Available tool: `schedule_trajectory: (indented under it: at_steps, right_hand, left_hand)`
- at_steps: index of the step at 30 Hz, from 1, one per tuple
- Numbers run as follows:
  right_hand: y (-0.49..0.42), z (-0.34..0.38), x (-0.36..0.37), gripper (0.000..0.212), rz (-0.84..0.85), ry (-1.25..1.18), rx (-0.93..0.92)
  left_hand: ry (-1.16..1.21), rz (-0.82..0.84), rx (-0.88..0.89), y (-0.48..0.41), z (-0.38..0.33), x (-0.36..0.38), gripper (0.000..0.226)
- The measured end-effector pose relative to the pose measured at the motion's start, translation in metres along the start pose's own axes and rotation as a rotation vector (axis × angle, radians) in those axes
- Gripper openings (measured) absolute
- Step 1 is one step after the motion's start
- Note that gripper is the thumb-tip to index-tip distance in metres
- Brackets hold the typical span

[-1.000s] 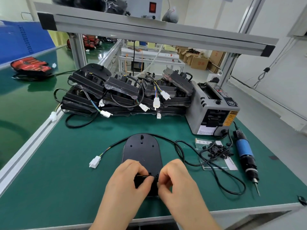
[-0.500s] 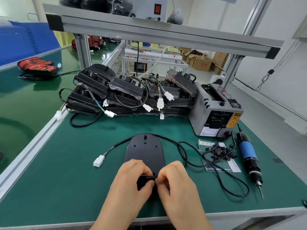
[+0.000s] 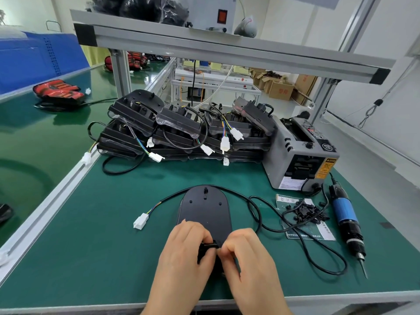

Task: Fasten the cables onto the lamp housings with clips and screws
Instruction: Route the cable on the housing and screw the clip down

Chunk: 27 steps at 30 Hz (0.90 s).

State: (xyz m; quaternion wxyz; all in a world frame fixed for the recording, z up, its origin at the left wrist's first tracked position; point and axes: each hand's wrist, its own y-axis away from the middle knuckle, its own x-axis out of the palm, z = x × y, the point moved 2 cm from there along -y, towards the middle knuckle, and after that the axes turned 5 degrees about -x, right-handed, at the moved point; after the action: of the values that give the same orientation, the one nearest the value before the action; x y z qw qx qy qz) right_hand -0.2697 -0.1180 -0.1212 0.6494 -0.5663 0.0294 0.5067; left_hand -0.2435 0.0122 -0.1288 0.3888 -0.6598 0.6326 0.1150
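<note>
Barely visible black part [image 3: 209, 244], fingers [image 3: 230, 246] covering housing [image 3: 204, 210]

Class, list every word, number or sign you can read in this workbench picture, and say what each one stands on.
No text reads clearly.
Yellow warning label on the tape dispenser: a symbol, words too small.
White label on the same machine: print too small.
Printed sheet under the black clips: characters blurred.
Cardboard box: red characters, blurred.
</note>
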Motion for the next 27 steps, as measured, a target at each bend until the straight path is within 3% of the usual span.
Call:
schedule_trajectory:
  at_steps: [4, 10, 20, 27]
  right_hand:
    - [-0.001, -0.002, 0.001, 0.026, -0.009, 0.023, -0.044]
    - [-0.006, -0.01, 0.002, 0.008, 0.054, -0.034, 0.102]
    - [-0.015, -0.019, -0.007, 0.031, 0.177, 0.128, 0.173]
    - [-0.013, -0.018, -0.005, 0.026, 0.116, 0.357, -0.131]
  left_hand:
    - [0.027, -0.004, -0.02, -0.001, 0.0, -0.001, 0.024]
    - [0.011, -0.031, 0.011, -0.001, 0.001, 0.001, 0.029]
    - [0.094, 0.002, 0.01, -0.002, 0.005, 0.0, 0.025]
    - [0.181, 0.102, 0.026, -0.001, 0.012, -0.01, 0.023]
